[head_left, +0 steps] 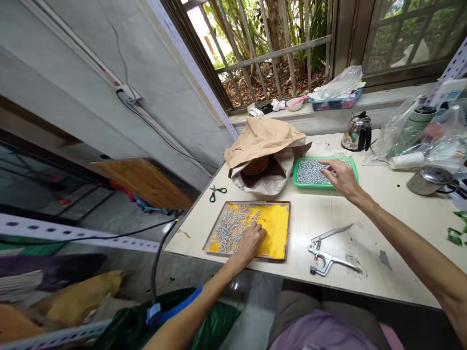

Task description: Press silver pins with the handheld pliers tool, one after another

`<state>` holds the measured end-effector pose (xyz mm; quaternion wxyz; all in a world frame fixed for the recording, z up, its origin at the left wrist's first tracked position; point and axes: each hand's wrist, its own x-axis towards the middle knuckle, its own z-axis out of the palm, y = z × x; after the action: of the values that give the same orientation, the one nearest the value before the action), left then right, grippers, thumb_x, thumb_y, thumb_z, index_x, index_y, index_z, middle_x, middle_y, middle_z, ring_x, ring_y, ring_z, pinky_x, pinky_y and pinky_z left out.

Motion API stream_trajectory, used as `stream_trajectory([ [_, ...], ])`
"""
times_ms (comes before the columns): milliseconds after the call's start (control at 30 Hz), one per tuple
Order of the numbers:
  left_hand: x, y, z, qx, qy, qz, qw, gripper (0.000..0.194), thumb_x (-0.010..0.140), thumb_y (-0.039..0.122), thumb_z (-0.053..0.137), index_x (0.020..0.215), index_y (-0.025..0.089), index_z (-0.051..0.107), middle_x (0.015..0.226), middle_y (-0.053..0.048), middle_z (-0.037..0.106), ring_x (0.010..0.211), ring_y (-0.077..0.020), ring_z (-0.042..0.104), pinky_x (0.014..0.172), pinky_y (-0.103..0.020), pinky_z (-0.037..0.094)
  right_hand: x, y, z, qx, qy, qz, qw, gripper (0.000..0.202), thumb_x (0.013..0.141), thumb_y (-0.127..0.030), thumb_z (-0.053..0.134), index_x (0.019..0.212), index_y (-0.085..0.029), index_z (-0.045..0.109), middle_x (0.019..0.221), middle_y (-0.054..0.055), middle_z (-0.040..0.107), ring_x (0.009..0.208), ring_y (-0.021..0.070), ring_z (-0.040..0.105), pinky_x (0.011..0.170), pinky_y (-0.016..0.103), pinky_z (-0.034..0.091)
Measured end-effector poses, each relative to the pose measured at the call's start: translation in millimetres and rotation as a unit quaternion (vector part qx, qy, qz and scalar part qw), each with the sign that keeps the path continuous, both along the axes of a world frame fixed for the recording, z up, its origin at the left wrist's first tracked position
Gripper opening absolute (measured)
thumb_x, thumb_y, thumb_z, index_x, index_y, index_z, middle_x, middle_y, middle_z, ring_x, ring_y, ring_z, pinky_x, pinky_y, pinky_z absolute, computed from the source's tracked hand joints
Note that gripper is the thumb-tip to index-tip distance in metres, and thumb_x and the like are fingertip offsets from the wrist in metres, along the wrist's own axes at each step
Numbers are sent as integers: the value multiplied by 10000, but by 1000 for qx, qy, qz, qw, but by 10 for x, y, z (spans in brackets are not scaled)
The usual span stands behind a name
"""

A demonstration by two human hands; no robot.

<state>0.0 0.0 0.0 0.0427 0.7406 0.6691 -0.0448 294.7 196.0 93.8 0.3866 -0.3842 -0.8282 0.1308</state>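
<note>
My left hand (251,239) rests at the middle of a shallow tray (280,228) with a yellow bottom, its fingers curled down beside a spread of small silvery metal rods (231,226). Whatever its fingertips may hold is hidden. Over the right part of a green plastic basket (326,185) is my right hand (341,177), thumb and fingers apart. The basket is filled with similar small metal pieces (310,172), and nothing shows between those fingers. In front of the basket lies a metal hand-press plier (328,257), which neither hand touches.
A large brown paper bag (266,136) with an open mouth stands behind the tray. Small green-handled scissors (217,193) lie at left. A metal kettle (357,132), a lidded metal cup (429,181) and plastic bags (441,141) occupy the right. A barred window is behind the table.
</note>
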Motion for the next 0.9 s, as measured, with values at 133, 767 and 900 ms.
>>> stream_trajectory([
  [133,74,-17,120,14,-49,30,998,191,866,78,532,747,163,655,853,-96,664,898,-233,596,809,-337,468,216,-593,-150,-30,-1,64,998,271,976,-310,442,1035,-173,668,937,84,706,827,196,656,735,339,531],
  [767,1438,-146,42,-261,-413,280,826,250,743,331,651,770,95,728,433,80,431,407,-55,335,437,-194,263,739,-2008,-1023,-101,-263,35,959,251,884,-26,442,884,-188,634,853,66,620,768,186,578,664,292,425],
  [900,1425,-146,20,-280,-414,284,818,253,757,348,652,742,102,706,417,90,398,382,-52,320,418,-194,250,739,-2011,-1036,-106,-252,35,961,253,873,-6,447,878,-177,635,866,72,622,759,179,568,660,290,411],
])
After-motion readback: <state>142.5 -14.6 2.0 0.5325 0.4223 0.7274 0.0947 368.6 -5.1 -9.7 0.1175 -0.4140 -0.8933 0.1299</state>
